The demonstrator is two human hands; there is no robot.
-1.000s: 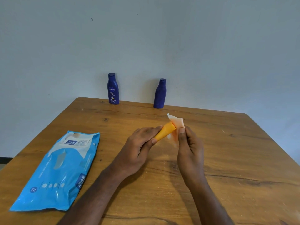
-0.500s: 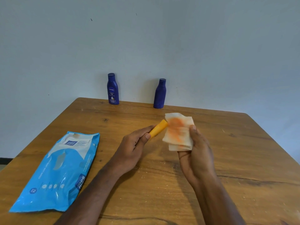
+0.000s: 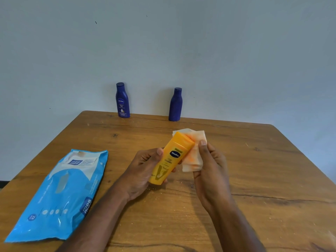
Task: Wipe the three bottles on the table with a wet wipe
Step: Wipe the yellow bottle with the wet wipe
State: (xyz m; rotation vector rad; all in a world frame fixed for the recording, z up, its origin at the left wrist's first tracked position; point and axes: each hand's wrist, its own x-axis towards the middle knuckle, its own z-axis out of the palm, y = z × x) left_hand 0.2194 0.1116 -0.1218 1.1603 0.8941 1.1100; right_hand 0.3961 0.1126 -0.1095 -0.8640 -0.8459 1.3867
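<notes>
left hand (image 3: 143,171) grips yellow bottle (image 3: 171,159) by lower half, tilted, cap end up-right, above table (image 3: 254,179). right hand (image 3: 211,170) pinches wipe (image 3: 195,153), orange-stained, pressed against the bottle's upper side. two blue bottles (image 3: 122,100) (image 3: 175,104) upright at far edge, well apart. wipes pack (image 3: 60,193) flat on the left.

bottles: 3 (image 3: 171,159) (image 3: 122,100) (image 3: 175,105) | wipe: 1 (image 3: 195,157) | wipes pack: 1 (image 3: 60,195)
</notes>
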